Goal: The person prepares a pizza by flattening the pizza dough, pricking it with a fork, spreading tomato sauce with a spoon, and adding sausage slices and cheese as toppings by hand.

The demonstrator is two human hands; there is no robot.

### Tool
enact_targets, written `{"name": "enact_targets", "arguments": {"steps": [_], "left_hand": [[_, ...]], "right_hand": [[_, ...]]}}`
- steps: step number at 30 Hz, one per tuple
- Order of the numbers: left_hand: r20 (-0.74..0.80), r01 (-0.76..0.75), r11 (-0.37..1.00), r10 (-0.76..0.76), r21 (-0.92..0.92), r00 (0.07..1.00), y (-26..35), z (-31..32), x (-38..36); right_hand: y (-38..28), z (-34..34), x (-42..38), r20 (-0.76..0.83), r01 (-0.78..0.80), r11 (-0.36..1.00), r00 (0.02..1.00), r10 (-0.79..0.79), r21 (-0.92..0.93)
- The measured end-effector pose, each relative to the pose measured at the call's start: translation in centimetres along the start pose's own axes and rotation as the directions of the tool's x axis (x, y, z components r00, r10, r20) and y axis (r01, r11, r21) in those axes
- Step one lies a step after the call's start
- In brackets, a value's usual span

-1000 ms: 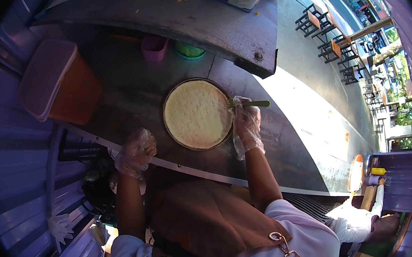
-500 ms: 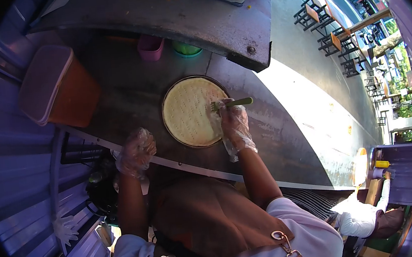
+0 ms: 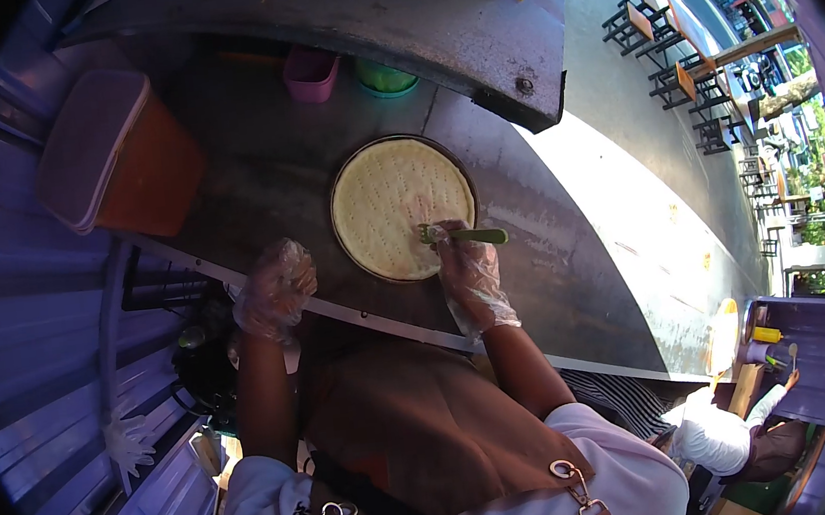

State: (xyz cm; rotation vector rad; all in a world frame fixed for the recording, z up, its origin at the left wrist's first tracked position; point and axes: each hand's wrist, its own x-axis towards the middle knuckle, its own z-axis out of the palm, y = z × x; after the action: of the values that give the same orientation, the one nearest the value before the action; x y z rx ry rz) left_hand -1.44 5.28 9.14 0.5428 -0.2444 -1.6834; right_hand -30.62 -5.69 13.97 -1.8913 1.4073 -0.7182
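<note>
A flat round of pale dough lies in a dark round pan on the metal counter, its surface dotted with rows of small holes. My right hand, in a clear plastic glove, grips a green fork. The fork's tines are at the lower right part of the dough. My left hand, also gloved, is curled closed near the counter's front edge, left of the pan and apart from it. Whether anything is inside its fingers is hidden.
A lidded orange-brown container stands at the left. Beyond the pan, a pink container and a green one sit beneath a raised metal shelf. Another person is at the lower right.
My right hand and the fork have shifted slightly toward me, lower on the dough. The camera view has shifted a little. The other person's hand has moved and now holds a utensil.
</note>
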Motion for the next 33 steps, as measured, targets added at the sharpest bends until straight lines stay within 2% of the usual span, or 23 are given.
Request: {"name": "enact_targets", "arguments": {"steps": [7,9,10,12,16,19,21,22,24,26,28,31,33], "left_hand": [[0.067,0.001,0.999,0.002,-0.042,0.998,0.1,0.0,0.2],[0.089,0.010,0.998,-0.004,-0.061,0.996,0.1,-0.1,0.3],[0.071,-0.004,0.999,0.007,-0.050,0.997,0.0,-0.1,0.2],[0.058,-0.019,0.999,0.021,-0.039,0.998,0.0,0.0,0.2],[0.080,0.015,0.997,-0.009,-0.073,0.997,0.2,0.1,0.2],[0.094,0.020,0.996,-0.011,-0.093,0.995,0.1,0.1,0.3],[0.082,0.024,0.995,-0.016,-0.094,0.997,0.1,0.0,0.2],[0.070,0.019,0.996,-0.013,-0.083,0.997,0.1,-0.2,0.2],[0.063,0.017,0.997,-0.013,-0.071,0.998,0.0,-0.3,0.3],[0.062,0.031,0.997,-0.026,-0.076,0.998,0.2,-0.2,0.2],[0.053,0.026,0.997,-0.022,-0.079,0.998,0.1,-0.3,0.2],[0.057,0.021,0.997,-0.017,-0.072,0.998,0.1,-0.3,0.3],[0.059,0.015,0.998,-0.011,-0.065,0.998,0.1,-0.3,0.1]], "right_hand": [[-1.3,-0.1,-1.9,0.077,0.040,0.996,0.996,-0.034,-0.076],[-1.7,-0.4,-2.4,0.061,0.066,0.997,0.996,-0.069,0.044],[-1.6,-0.3,-2.9,0.063,0.061,0.997,0.996,-0.064,0.045],[-1.4,-0.1,-3.2,0.069,0.148,0.986,0.987,-0.142,-0.081],[-1.5,-1.1,-3.1,0.072,0.055,0.998,0.996,-0.055,0.012],[-1.0,-1.7,-2.6,0.084,0.049,0.994,0.996,-0.040,-0.101],[-0.8,-1.9,-2.5,-0.019,-0.004,1.000,1.000,0.004,-0.004],[-0.5,-1.9,-2.3,-0.019,-0.005,1.000,1.000,0.005,-0.003],[0.5,-1.8,-1.7,0.053,-0.103,0.994,0.993,0.101,0.038],[0.8,-1.7,-1.2,0.010,-0.065,0.998,0.998,0.065,-0.020],[0.8,-1.8,-0.4,-0.009,0.041,0.994,0.999,-0.042,-0.097],[0.3,-2.3,0.6,-0.074,0.035,0.999,0.997,-0.037,-0.023],[0.9,-2.1,1.4,-0.062,0.011,0.999,0.998,-0.013,-0.039]]}}
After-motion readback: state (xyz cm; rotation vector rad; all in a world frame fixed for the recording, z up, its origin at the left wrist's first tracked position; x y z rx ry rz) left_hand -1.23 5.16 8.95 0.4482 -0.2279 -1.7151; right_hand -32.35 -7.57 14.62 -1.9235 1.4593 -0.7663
